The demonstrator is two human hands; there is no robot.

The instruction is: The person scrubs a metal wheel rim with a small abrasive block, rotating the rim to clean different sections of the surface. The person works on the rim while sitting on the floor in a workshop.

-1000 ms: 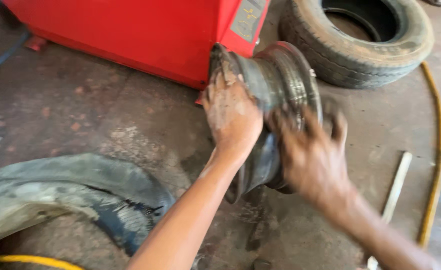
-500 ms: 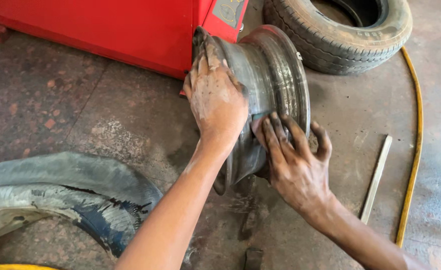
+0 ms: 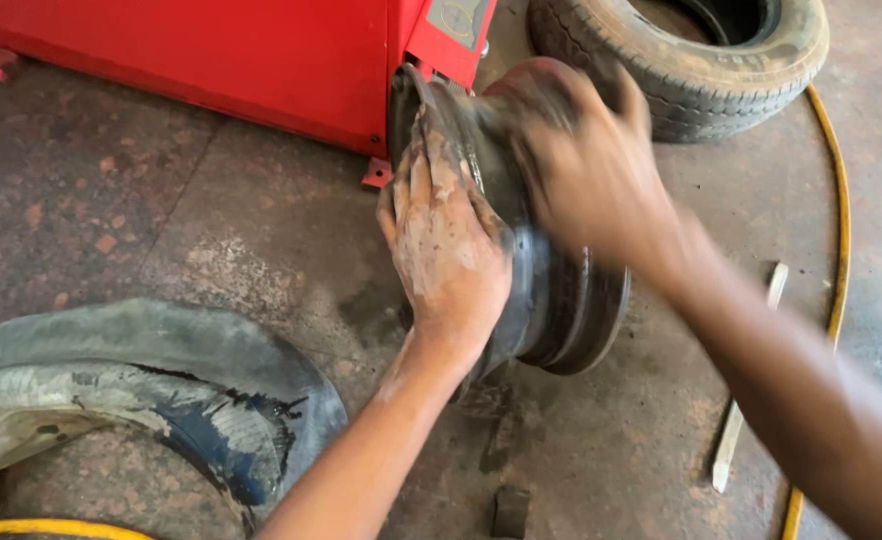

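Steel wheel rim [image 3: 561, 310] upright on floor — both hands [image 3: 446, 240] on it
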